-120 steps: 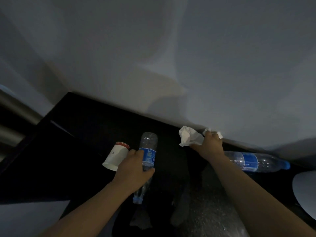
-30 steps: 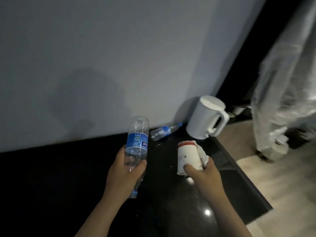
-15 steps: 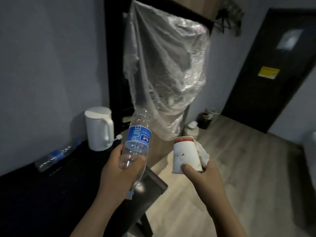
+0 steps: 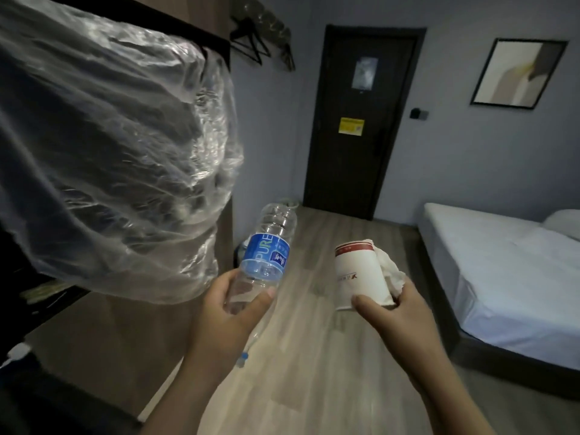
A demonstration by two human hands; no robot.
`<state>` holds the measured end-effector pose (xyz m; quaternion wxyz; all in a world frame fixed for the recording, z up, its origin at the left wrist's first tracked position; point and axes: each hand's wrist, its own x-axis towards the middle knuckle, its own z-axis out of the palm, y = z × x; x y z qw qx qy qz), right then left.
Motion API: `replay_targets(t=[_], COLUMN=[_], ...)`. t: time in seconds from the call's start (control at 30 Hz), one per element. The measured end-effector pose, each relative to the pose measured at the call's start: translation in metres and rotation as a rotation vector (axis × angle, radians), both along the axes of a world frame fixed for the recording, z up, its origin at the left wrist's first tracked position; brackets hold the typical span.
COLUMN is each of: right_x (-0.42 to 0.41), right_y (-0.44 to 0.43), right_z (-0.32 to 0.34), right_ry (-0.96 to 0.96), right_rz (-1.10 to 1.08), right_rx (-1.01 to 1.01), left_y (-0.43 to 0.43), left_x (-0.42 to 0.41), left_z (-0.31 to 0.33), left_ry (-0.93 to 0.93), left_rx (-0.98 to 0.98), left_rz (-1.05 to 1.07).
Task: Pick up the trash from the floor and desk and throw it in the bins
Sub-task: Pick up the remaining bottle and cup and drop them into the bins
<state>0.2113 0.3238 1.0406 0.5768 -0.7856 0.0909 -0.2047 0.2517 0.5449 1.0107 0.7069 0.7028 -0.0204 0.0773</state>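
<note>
Left hand (image 4: 226, 312) wraps bottle (image 4: 270, 246), mid-air over floor. Right hand (image 4: 386, 315) clamps cup (image 4: 357, 274) plus tissue (image 4: 390, 271). Bin (image 4: 290, 202) probably by door, partly hidden. Grip firm, walk close, release right above opening.

Clearly a bedroom, with the look of a hotel room. At right, a low bed (image 4: 502, 277) made up in white sheets, a pillow (image 4: 563, 222) at the far edge. Top centre, a dark door (image 4: 351, 171) bearing a yellow notice (image 4: 351, 127); upper right, a framed picture (image 4: 518, 72); hangers (image 4: 251, 45) left of the door; wood-plank floor (image 4: 314, 387) below.
</note>
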Motion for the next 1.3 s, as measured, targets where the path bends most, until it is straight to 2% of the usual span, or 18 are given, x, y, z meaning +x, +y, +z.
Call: replay_targets(t=[0.47,0.83,1.1,1.3], right_x=[0.248,0.462,0.616,0.736], right_y=[-0.092,-0.198,-0.247,-0.258], right_z=[0.001,-0.024,-0.026,-0.039], right_ry=[0.066,0.095,0.126,0.171], right_rz=[-0.090,-0.036,0.054,0.046], right_rx=[-0.024,0.012,0.004,-0.014], left_y=[-0.088,-0.175,-0.214,-0.218], left_x=[0.273,0.473,0.610,0.732], left_z=[-0.011,-0.029,-0.042,-0.059], left_ry=[0.133,0.175,0.220,0.224], left_rx=[0.190,0.295,0.322,0.243], left_rz=[0.013,0.069,0.143,0.144])
